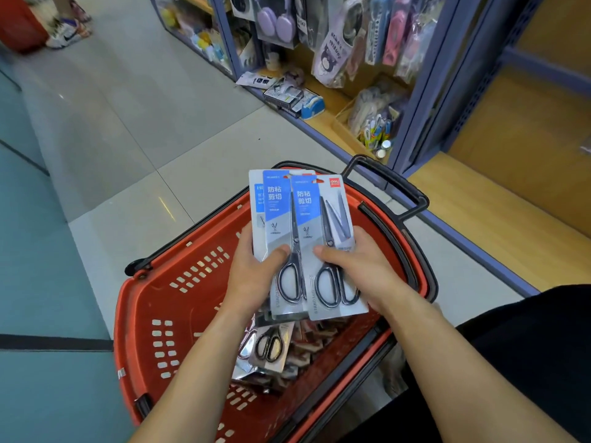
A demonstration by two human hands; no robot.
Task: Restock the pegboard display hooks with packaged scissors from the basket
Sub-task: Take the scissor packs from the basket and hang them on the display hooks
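Packaged scissors [307, 244], three cards at least, fanned out and held up over the far half of the red basket [166, 302]. Blades pointing away, black handle loops nearest the camera, blue labels with white print facing up. A small red logo at the top right corner of the front card.

Gripped from both sides. Left hand [252, 279] on the left edge of the fan, thumb laid across the front of the middle card, fingers [245, 233] curled round behind. Right hand [364, 273] on the front card, thumb pressed just above the scissor loops, fingers [357, 235] wrapped round the right edge. Both sets of fingers grasping the packs, then, none released.

Down below, more packs [271, 345] heaped in the bottom of the basket toward its near right corner, one black-handled pair lying face up on top. Black handle [399, 193] sticking up at the far right corner.

Basket on the pale tiled floor [128, 123], just beside a blue-framed shelf unit [425, 91]. Bare wooden shelf [495, 212] low on the right. Further along, hanging pouches [335, 49] and purple headphones [276, 24] above, and a blue tape dispenser [311, 105] at the front edge of the bottom shelf. Someone's trainers [64, 35] far off at the top left.
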